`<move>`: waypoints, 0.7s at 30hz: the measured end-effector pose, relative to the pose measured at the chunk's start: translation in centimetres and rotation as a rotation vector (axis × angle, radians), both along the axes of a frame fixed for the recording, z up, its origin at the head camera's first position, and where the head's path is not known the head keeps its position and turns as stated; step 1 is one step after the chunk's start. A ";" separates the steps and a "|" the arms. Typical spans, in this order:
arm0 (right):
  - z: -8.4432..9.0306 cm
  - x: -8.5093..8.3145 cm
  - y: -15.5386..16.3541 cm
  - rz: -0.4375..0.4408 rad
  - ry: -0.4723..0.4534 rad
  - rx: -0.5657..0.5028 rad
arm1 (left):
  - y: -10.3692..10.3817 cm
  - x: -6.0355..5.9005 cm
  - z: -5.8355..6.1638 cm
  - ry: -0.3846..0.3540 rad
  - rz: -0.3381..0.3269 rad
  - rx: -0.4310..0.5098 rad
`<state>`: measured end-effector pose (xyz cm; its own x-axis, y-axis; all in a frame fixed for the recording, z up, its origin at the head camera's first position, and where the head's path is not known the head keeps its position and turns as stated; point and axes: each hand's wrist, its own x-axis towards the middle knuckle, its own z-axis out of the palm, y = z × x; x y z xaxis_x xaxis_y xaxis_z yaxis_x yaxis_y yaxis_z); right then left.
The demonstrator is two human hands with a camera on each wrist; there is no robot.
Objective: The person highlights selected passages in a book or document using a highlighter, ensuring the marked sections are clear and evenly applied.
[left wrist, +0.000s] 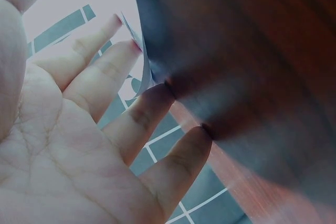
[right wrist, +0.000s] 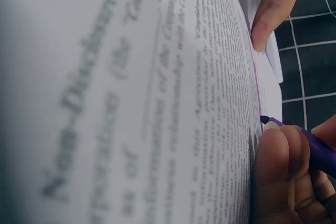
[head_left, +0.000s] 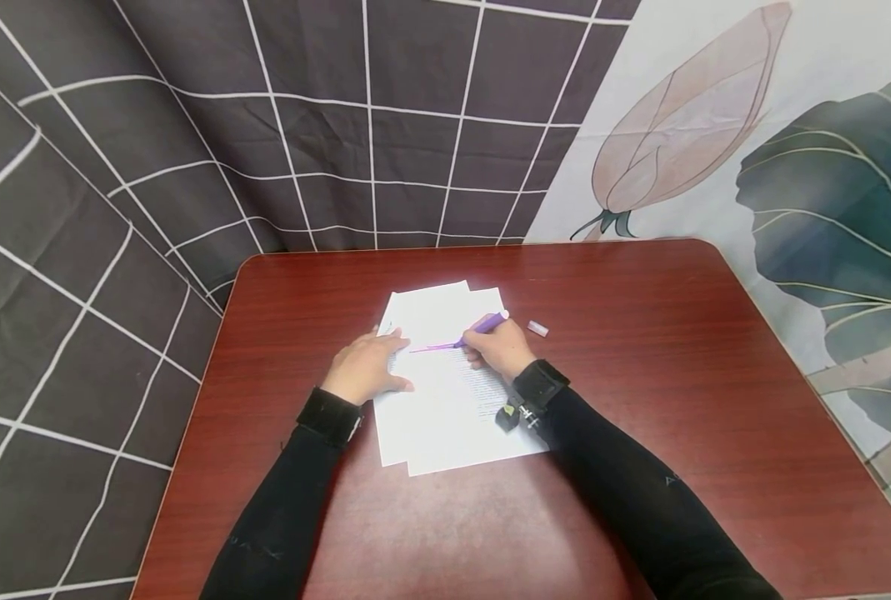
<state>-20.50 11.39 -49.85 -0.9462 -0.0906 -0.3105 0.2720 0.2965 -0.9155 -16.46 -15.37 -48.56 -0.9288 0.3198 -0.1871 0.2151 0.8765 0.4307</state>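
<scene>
Two overlapping white printed sheets (head_left: 445,425) lie on the table, the upper one headed "Non-Disclosure" in the right wrist view. My right hand (head_left: 507,348) pinches a purple marker (right wrist: 321,153) between thumb and fingers. Its tip meets the page at the right end of a purple line (head_left: 432,347) drawn across the text. On the left, my left hand (head_left: 362,367) rests with spread, straight fingers at the sheets' edge, thumb over the paper. Two of its fingertips (left wrist: 202,132) touch the tabletop beyond the paper in the left wrist view.
A small pale marker cap (head_left: 538,328) lies on the reddish-brown table (head_left: 678,400), right of the sheets. Behind and left of the table hangs a dark grid-patterned cloth (head_left: 325,142). A flower-printed white cloth (head_left: 565,200) hangs at the right.
</scene>
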 end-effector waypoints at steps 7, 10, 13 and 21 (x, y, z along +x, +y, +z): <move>0.3 0.2 0.4 -0.011 0.002 0.017 | 0.0 0.0 0.1 -0.007 0.000 0.005; 0.2 0.2 0.5 -0.012 0.010 0.023 | -0.1 0.0 0.1 -0.008 0.001 0.005; 0.2 0.2 0.5 -0.014 0.007 0.034 | -0.1 0.0 0.1 -0.005 0.000 0.005; 0.3 0.0 0.9 -0.019 -0.009 0.038 | -0.1 -0.1 0.1 -0.008 -0.002 0.001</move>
<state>-20.45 12.29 -49.54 -0.9449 -0.0606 -0.3218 0.2860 0.3260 -0.9011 -16.57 -15.49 -48.46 -0.9265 0.3222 -0.1944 0.2136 0.8756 0.4332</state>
